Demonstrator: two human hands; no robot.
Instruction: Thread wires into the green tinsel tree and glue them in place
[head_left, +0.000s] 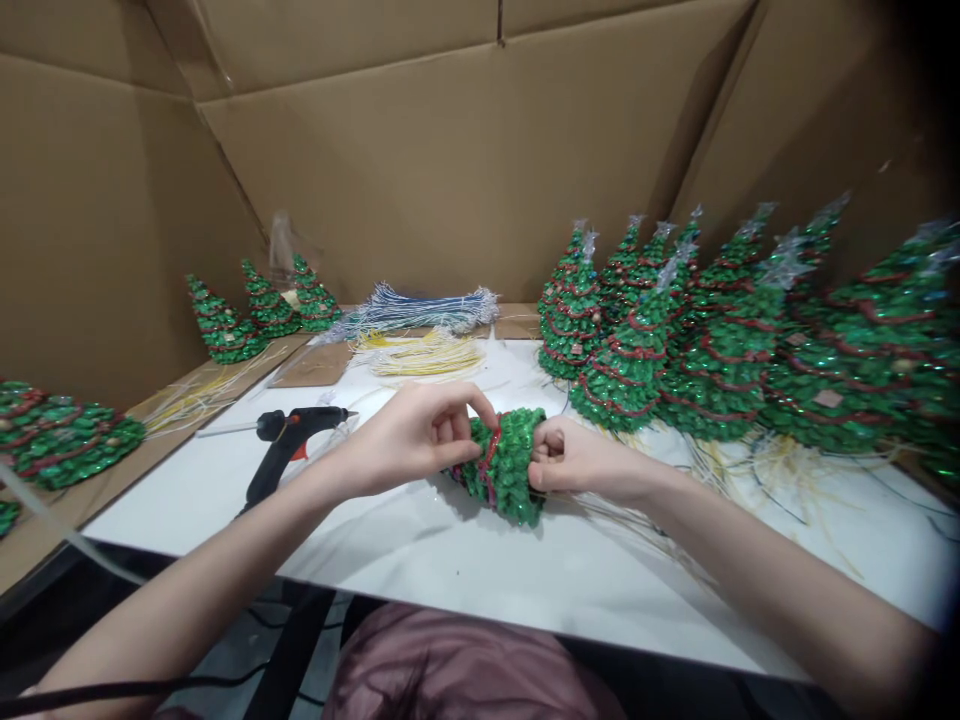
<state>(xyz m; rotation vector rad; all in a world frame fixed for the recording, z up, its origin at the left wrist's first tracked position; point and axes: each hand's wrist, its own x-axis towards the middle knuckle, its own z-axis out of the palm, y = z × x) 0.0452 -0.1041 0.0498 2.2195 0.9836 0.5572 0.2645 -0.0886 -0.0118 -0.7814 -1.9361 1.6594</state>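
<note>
Adjusting, seemingly, the red trim (491, 457) on a green tree (517, 465) lying sideways at near middle of the white table (405, 560) — with left hand (442, 430) part-open at that trim, right hand (559, 460) curled shut on the base. Next calls for light fingering — and steady bracing at right.

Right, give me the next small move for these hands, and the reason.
I'd likely press the red garland onto the green tree with the left hand: its fingers are right at the strand, while the tree is tipped sideways and the right hand is closed at its base end, which should steady it. Whether the strand is already fixed, I can't tell.
</note>
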